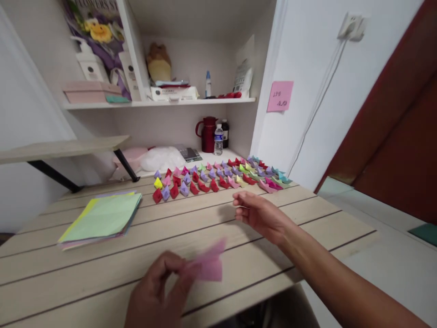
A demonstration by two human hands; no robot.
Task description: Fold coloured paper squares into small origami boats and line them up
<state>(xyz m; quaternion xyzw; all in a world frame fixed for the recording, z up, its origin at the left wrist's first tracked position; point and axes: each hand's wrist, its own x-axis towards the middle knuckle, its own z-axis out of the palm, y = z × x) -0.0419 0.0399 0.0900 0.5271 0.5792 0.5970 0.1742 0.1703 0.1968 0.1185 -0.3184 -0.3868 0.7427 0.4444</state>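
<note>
My left hand (160, 287) pinches a blurred pink sheet of paper (206, 264) just above the near part of the wooden table (307, 214). My right hand (261, 214) hovers over the table's middle with its fingers loosely extended and nothing in them, a short way in front of the rows of small folded paper boats (218, 177) in red, purple, pink, green and yellow. A stack of coloured paper sheets (102, 218) with a pale green sheet on top lies to the left.
Behind the boats stand a dark red jug (207, 134), a water bottle (218, 140) and a white bag (163, 158). A shelf (160, 103) above holds bottles and boxes. A pink note (280, 96) is stuck on the wall at right.
</note>
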